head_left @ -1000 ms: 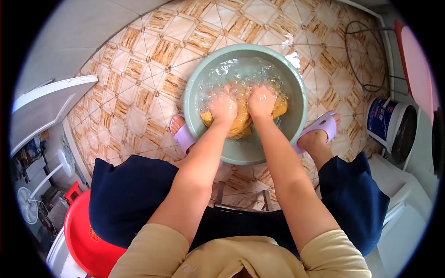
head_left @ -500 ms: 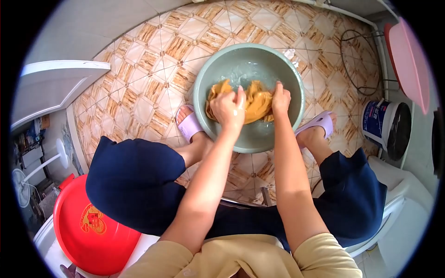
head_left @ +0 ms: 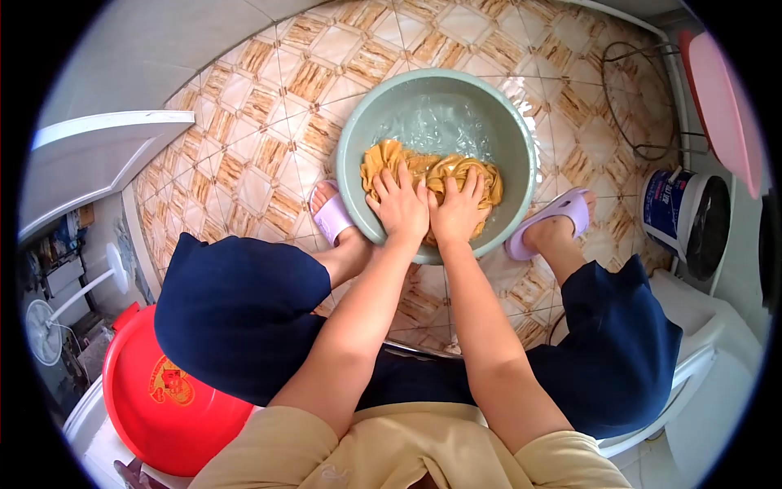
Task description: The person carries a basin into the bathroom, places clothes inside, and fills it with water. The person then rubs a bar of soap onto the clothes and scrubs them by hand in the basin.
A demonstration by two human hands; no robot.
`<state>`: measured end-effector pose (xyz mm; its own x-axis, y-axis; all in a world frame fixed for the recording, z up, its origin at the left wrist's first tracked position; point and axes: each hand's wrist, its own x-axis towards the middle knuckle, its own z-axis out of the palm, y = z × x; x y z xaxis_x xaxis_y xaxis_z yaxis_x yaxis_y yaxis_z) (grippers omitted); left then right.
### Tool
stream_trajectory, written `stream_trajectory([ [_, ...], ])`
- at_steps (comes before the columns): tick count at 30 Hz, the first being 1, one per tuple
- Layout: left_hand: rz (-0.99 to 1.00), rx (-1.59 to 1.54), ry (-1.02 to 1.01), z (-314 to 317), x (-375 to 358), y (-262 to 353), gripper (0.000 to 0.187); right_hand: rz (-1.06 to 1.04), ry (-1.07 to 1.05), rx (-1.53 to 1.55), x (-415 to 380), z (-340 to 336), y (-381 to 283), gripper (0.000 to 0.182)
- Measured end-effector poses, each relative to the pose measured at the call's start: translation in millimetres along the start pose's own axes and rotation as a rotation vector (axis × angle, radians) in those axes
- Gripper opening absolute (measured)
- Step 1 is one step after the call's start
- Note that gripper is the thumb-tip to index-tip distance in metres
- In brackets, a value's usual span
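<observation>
**Head view: both hands press cloth in basin**

Head view: a wet yellow cloth lies bunched in the green basin, its long axis running left to right. The left hand and right hand lie side by side on it, fingers spread flat, apparently pressing rather than gripping. Slippers flank the basin; a red tub and bucket stand apart.

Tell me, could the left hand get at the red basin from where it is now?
Probably yes. The left hand now presses the yellow cloth in the green basin. The red basin sits low on that side, beside the knee, with nothing covering it.
</observation>
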<state>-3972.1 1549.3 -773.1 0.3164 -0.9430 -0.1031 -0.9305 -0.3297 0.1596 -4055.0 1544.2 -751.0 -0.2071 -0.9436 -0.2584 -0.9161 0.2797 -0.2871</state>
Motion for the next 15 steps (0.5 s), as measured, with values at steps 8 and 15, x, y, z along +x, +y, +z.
stream_trajectory([
  [8, 0.006, 0.094, -0.201, 12.2, 64.9, 5.7, 0.039, -0.019, -0.073, -0.024, 47.6, 12.5, -0.5, 0.037],
  [15, -0.109, -0.014, -0.32, 14.2, 103.2, 5.5, 0.029, -0.048, -0.283, 0.062, 99.2, 44.6, 15.2, 0.042],
])
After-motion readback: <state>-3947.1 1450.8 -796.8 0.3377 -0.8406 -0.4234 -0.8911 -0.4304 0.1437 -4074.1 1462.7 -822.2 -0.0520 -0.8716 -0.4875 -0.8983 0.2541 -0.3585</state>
